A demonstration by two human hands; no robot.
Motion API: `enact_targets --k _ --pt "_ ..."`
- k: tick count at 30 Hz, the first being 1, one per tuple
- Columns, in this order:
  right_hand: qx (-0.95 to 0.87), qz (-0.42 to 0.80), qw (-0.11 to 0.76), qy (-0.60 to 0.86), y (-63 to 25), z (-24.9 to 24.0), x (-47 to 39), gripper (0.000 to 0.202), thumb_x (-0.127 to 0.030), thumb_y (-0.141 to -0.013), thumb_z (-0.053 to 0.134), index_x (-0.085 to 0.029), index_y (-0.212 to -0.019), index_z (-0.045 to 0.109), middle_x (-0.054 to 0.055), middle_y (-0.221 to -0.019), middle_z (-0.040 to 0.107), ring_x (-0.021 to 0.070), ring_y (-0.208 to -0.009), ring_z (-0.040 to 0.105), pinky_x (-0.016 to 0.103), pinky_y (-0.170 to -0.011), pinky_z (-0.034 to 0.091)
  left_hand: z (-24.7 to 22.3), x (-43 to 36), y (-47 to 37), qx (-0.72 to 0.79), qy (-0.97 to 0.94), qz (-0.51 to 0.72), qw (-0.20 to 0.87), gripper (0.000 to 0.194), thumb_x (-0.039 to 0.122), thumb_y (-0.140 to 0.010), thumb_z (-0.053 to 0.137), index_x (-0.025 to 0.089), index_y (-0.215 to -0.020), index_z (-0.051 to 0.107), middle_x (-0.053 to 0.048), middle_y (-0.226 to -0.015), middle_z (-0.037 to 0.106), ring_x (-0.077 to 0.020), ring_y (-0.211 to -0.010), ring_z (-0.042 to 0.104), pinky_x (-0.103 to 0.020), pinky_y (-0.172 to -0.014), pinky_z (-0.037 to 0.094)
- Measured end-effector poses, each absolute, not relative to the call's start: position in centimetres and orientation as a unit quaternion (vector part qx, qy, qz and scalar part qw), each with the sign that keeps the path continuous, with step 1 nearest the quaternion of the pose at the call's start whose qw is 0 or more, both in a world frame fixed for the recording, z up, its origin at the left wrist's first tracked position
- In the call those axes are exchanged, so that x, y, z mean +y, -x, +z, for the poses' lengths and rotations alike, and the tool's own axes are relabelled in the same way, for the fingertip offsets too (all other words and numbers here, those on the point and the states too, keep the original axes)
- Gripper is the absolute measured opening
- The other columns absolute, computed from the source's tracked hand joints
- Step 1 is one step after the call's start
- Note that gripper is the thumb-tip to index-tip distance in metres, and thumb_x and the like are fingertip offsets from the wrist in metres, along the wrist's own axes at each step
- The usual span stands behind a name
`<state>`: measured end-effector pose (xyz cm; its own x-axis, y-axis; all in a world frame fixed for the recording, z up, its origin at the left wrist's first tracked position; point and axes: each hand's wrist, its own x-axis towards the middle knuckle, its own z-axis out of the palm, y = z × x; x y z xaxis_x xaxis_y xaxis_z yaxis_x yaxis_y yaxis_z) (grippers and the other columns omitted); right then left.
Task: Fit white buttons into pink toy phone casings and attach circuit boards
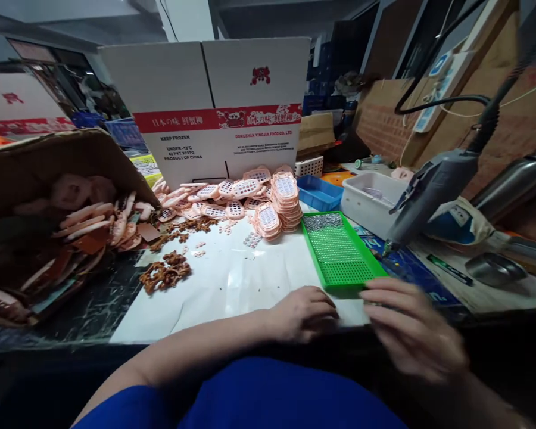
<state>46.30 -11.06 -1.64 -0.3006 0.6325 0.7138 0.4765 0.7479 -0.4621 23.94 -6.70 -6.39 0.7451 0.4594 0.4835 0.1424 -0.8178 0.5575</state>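
Note:
My left hand (304,313) lies at the front edge of the white work sheet with its fingers curled inward. Whatever those fingers may hold is hidden. My right hand (415,328) is smeared by motion just off the near right corner of a green perforated tray (328,279), fingers bent. Small silvery screws (324,222) gather at the tray's far end. Left of the tray stands a stack of pink plastic panels with keypad buttons (287,199). More such pink panels (214,196) are heaped behind the sheet.
A grey power screwdriver (433,193) hangs at right. Behind the tray sit a blue bin (319,193) and a white bin (375,208). Brown small parts (165,272) lie at left beside a carton (71,143) of pink pieces. A tall white carton (214,77) blocks the back.

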Motion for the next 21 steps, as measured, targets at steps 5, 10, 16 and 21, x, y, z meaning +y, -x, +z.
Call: enact_targets --k 5,10,16,21 --pt "-0.848 0.122 0.469 0.213 -36.4 -4.9 -8.0 0.045 -0.009 -0.081 0.052 -0.036 -0.116 0.06 0.002 -0.084 0.07 0.0187 -0.079 0.068 0.038 -0.07 0.059 -7.3 -7.5 -17.5 0.287 -0.854 0.367 0.231 0.022 0.022 -0.09 0.044 0.013 -0.098 0.063 -0.016 -0.095 0.067 -0.0222 -0.091 0.061 -0.037 -0.082 0.052" --pt "-0.829 0.185 0.45 0.274 -34.8 -7.4 -6.5 0.018 -0.013 -0.086 0.052 -0.023 -0.093 0.065 0.004 -0.08 0.069 0.0155 -0.075 0.067 0.028 -0.067 0.058 -8.6 -7.1 -16.6 0.329 -0.831 0.372 0.25 0.02 0.026 -0.091 0.047 0.014 -0.096 0.062 -0.013 -0.094 0.067 -0.0211 -0.09 0.06 -0.037 -0.082 0.052" --pt "-0.811 0.273 0.396 0.333 -34.9 -8.0 -5.9 0.016 -0.017 -0.087 0.051 -0.019 -0.087 0.067 0.004 -0.078 0.07 0.0124 -0.07 0.067 0.023 -0.068 0.056 -9.0 -6.5 -16.4 0.336 -0.82 0.363 0.288 0.02 0.028 -0.09 0.049 0.015 -0.087 0.063 -0.013 -0.095 0.067 -0.021 -0.091 0.061 -0.036 -0.082 0.051" --pt "-0.789 0.323 0.38 0.358 -34.6 -7.6 -5.6 0.018 -0.022 -0.085 0.05 -0.018 -0.084 0.067 0.004 -0.079 0.072 0.0134 -0.072 0.068 0.023 -0.071 0.057 -9.1 -6.3 -16.2 0.345 -0.813 0.353 0.308 0.022 0.03 -0.09 0.049 0.014 -0.09 0.065 -0.014 -0.096 0.067 -0.0216 -0.093 0.061 -0.037 -0.085 0.05"
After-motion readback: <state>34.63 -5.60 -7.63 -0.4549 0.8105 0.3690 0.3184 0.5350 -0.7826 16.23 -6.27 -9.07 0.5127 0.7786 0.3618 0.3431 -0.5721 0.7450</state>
